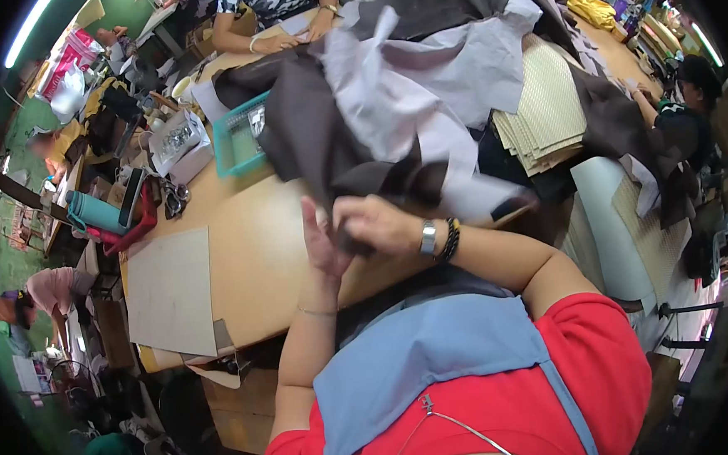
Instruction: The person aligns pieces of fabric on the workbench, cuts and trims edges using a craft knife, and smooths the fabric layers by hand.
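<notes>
My right hand point(378, 224) is closed round a small dark piece point(352, 243), too smeared by motion to tell its kind. A watch and dark beaded bracelets are on that wrist. My left hand point(323, 242) stands just beside it, palm turned toward the right hand, thumb and fingers stretched out. Both are above the table's near edge. Just beyond them lies dark brown sheet material point(302, 123), heaped with pale lilac-grey sheets point(406, 91) whose folds reach close to my right hand.
A teal basket point(240, 137) stands left of the heap, and a grey board point(170, 293) lies on the wooden table point(252, 243). Cream textured sheets point(544, 112) are stacked at right. A teal bottle point(96, 212) lies at left. Across the table, another person's hands point(278, 42) rest.
</notes>
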Action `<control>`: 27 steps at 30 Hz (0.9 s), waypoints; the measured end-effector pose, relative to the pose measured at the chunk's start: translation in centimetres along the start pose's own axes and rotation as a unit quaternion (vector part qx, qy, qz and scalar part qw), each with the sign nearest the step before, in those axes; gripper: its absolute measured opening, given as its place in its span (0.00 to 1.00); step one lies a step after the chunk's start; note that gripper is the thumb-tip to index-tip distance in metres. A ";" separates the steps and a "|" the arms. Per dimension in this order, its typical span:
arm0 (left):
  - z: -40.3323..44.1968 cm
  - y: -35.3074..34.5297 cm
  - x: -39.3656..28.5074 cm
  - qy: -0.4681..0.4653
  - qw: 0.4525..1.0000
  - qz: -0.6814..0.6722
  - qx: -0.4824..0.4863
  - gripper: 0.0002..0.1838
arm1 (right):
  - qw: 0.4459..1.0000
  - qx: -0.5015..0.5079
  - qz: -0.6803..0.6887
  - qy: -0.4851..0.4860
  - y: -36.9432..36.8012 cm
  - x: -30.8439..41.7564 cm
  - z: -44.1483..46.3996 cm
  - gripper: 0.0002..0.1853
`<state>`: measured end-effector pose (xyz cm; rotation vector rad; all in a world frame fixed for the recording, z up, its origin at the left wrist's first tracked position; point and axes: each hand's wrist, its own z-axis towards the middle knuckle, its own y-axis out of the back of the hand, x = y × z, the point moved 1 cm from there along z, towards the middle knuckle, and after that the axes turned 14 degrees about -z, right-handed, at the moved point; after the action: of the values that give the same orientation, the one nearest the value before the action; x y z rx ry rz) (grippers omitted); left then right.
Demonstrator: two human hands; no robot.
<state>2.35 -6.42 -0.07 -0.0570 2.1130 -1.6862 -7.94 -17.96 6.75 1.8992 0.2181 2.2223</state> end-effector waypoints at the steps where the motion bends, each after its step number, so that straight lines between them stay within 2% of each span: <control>1: 0.1 0.5 -0.6 0.049 0.998 -0.018 -0.045 0.32 | 0.993 0.050 -0.100 0.050 -1.2 -0.3 -0.2 0.09; 2: 0.2 0.8 -0.9 0.098 0.991 -0.035 -0.087 0.25 | 0.985 0.107 -0.116 0.064 -1.9 -0.4 -0.9 0.09; 4: -0.7 1.0 -0.9 -0.014 0.978 0.116 -0.173 0.21 | 0.978 0.078 -0.104 0.165 -2.1 0.2 -1.9 0.09; 5: -1.3 0.9 -0.9 -0.058 0.953 0.195 -0.225 0.20 | 0.974 0.071 -0.097 0.191 -0.9 1.8 -2.2 0.09; 6: -1.3 2.6 -0.7 -0.119 0.957 0.173 -0.202 0.21 | 0.975 0.042 -0.113 0.186 0.5 2.1 -2.4 0.09; 7: -1.5 4.7 -1.5 -0.122 0.949 0.173 -0.234 0.23 | 0.977 -0.028 -0.126 0.167 2.0 1.8 -2.7 0.09; 8: -2.5 3.6 -2.1 -0.164 0.930 0.226 -0.241 0.25 | 0.964 -0.104 -0.176 0.168 3.8 1.2 -2.5 0.08; 10: -4.0 1.2 -3.3 -0.173 0.896 0.318 -0.258 0.29 | 0.932 -0.204 -0.295 0.048 7.7 -2.0 -2.5 0.10; 12: -5.1 0.0 -4.8 -0.171 0.874 0.377 -0.255 0.32 | 0.859 -0.256 -0.442 -0.021 10.5 -4.8 -3.3 0.16; 13: -5.7 0.0 -5.6 -0.166 0.867 0.398 -0.250 0.33 | 0.814 -0.234 -0.526 -0.079 11.8 -7.1 -4.1 0.19; 14: -6.2 0.4 -6.6 -0.187 0.836 0.443 -0.265 0.33 | 0.691 -0.256 -0.659 -0.154 11.5 -7.9 -5.1 0.22; 16: -7.0 1.5 -8.4 -0.224 0.767 0.526 -0.292 0.35 | 0.630 -0.258 -0.700 -0.213 12.5 -9.0 -6.6 0.23; 17: -7.9 -1.1 -9.1 -0.207 0.682 0.617 -0.333 0.35 | 0.665 -0.275 -0.657 -0.226 13.3 -9.8 -7.1 0.25; 18: -7.9 3.0 -11.3 -0.291 0.592 0.692 -0.293 0.39 | 0.663 -0.300 -0.645 -0.231 13.6 -10.7 -8.0 0.25; 20: -9.0 0.9 -12.8 -0.320 0.445 0.752 -0.365 0.44 | 0.671 -0.288 -0.629 -0.265 13.4 -10.2 -9.0 0.25; 23: -8.9 -2.1 -11.2 -0.328 0.268 0.836 -0.349 0.46 | 0.692 -0.291 -0.605 -0.265 13.3 -10.7 -9.6 0.21; 25: -8.0 -3.6 -7.9 -0.231 0.284 0.901 -0.232 0.52 | 0.714 -0.310 -0.581 -0.238 13.7 -11.4 -10.0 0.18; 26: -7.6 -3.0 -5.7 -0.191 0.306 0.914 -0.188 0.54 | 0.718 -0.318 -0.569 -0.244 14.1 -12.0 -10.3 0.17; 27: -6.9 -2.1 -3.6 -0.146 0.354 0.909 -0.162 0.52 | 0.722 -0.328 -0.556 -0.249 14.5 -12.5 -10.5 0.17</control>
<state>2.72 0.41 4.16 1.2347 0.7809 0.2372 -17.40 -34.94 -3.31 1.2739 0.3054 0.7729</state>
